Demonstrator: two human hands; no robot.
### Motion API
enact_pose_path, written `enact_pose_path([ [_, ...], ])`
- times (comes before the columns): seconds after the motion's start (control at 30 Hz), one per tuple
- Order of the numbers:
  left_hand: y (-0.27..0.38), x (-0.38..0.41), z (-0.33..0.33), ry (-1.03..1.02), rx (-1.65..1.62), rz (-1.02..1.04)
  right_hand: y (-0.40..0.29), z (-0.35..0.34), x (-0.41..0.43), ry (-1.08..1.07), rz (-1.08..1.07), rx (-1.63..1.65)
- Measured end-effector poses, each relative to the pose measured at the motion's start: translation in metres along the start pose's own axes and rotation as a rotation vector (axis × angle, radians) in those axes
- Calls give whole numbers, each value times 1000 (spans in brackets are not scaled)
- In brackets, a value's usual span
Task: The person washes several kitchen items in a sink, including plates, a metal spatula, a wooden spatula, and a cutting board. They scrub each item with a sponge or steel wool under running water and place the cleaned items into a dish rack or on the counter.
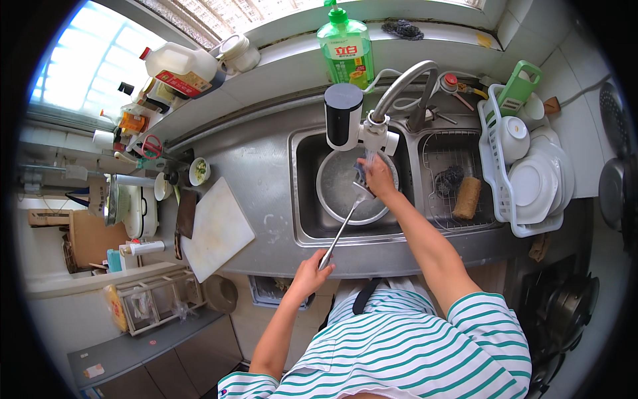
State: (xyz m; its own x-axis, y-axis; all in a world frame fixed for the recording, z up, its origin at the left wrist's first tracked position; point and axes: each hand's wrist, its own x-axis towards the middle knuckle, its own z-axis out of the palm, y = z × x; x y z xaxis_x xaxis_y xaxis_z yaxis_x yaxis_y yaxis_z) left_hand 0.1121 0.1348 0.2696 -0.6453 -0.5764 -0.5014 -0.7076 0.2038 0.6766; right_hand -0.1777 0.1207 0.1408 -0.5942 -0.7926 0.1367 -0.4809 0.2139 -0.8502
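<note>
My left hand grips the handle end of a metal spatula, which slants up over the sink's front edge. Its blade lies just below my right hand, above a round metal basin in the larger sink bowl. Between the fingers of my right hand is a bluish scrubbing cloth or pad, partly hidden. Water runs from the faucet, through a white attached filter, onto that hand. The basin appears to hold some water.
Right of the basin, a wire rack holds a steel wool pad and a tan sponge. A white dish rack with plates stands beyond. At left lie a cutting board and a cleaver. A green soap bottle stands behind.
</note>
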Motion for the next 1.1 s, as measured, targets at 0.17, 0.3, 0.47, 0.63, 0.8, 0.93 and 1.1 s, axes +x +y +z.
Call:
enact_pose_path([
  [0.17, -15, -7, 5, 49, -107, -35, -31, 11, -31, -38, -135, 94],
  [0.3, -23, -13, 0, 52, -97, -60, 23, 6, -10, -29, 19, -15],
  [0.47, -21, -5, -3, 76, -276, -52, 73, 17, -30, -27, 64, -120],
  [0.63, -2, 18, 0, -116, -726, -307, -15, 30, -57, -283, 770, 639],
  [0.8, 8, 52, 10, -480, -1402, -290, -59, 39, -80, -463, 923, 1213],
  [0.93, 7, 65, 17, -509, -1161, -310, -38, 41, -72, -533, 907, 812],
  [1.1, -41, 124, 11, 21, -804, -243, -14, 37, -80, -475, 445, 285],
])
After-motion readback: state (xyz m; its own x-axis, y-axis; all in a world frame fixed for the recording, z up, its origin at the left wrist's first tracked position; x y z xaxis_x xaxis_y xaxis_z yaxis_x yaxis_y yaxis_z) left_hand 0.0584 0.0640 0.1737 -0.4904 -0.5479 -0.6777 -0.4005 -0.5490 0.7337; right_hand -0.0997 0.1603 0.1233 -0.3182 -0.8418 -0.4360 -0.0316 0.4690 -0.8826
